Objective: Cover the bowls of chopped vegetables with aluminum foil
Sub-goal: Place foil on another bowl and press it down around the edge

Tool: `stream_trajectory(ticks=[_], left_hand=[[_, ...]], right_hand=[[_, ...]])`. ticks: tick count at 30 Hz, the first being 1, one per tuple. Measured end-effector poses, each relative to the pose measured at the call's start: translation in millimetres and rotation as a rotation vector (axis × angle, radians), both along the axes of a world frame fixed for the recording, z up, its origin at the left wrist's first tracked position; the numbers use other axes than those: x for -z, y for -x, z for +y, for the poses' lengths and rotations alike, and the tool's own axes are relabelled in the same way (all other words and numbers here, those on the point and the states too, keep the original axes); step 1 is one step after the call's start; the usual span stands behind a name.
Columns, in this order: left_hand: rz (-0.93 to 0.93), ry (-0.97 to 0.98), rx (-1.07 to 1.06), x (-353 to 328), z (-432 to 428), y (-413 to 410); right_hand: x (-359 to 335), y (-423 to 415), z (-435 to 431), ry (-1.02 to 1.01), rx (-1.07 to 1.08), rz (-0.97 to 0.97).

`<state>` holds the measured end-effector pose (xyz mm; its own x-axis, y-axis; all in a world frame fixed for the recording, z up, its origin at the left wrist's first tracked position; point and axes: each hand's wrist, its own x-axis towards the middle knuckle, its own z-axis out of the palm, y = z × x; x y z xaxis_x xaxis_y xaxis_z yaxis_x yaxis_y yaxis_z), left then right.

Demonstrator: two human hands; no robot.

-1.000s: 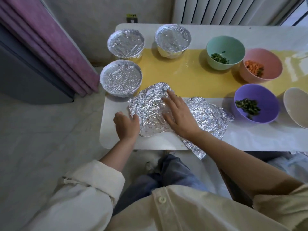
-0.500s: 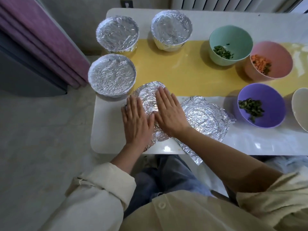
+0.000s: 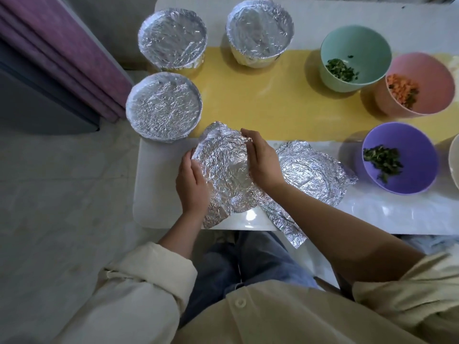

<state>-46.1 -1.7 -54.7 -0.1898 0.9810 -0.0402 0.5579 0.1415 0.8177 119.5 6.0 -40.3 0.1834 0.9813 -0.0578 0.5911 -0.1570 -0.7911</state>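
1. A person seated at the near edge of a white bench (image 3: pixel 154 194) holds a crumpled foil sheet (image 3: pixel 223 165) between both hands, raised toward the near-left corner.
2. The left grip (image 3: pixel 192 184) clasps the sheet's left side, fingers curled over the foil. The right grip (image 3: pixel 263 162) grasps the sheet's far-right rim, fingers bent onto it.
3. A second foil sheet (image 3: pixel 310 170) lies on the bench just right of the right grip, one corner hanging over the near edge.
4. Three bowls at the left end are already wrapped: the nearest covered bowl (image 3: pixel 164 105) at the left edge just beyond the held sheet, the corner covered bowl (image 3: pixel 172 42) at the far-left corner, and the third covered bowl (image 3: pixel 259 31) beside it along the far edge.
5. Toward the right end, uncovered, stand a green bowl (image 3: pixel 347 38) of chopped greens, a pink bowl (image 3: pixel 427 78) of orange and green pieces close beside it, and a purple bowl (image 3: pixel 417 157) of chopped greens closer to the near edge.
6. A yellow runner (image 3: pixel 260 100) crosses the bench lengthwise.
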Motion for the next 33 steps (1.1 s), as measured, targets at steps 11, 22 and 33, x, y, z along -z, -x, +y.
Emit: stream_trajectory(ticks=[11,22,33], left_hand=[[0.443,-0.021,0.237,-25.9,33.9,5.6],[0.728,-0.267,0.473,-24.6,-12.5,-16.1],[0.237,-0.166,0.267,-1.9,-14.4,-5.6]], right_hand=[[-9.2,9.9,-45.0,0.253,0.413,0.38],[-15.0,-10.0,7.3,-0.313,-0.655,-0.553],[0.4,-16.0,13.9,0.015,-0.288,-0.149]])
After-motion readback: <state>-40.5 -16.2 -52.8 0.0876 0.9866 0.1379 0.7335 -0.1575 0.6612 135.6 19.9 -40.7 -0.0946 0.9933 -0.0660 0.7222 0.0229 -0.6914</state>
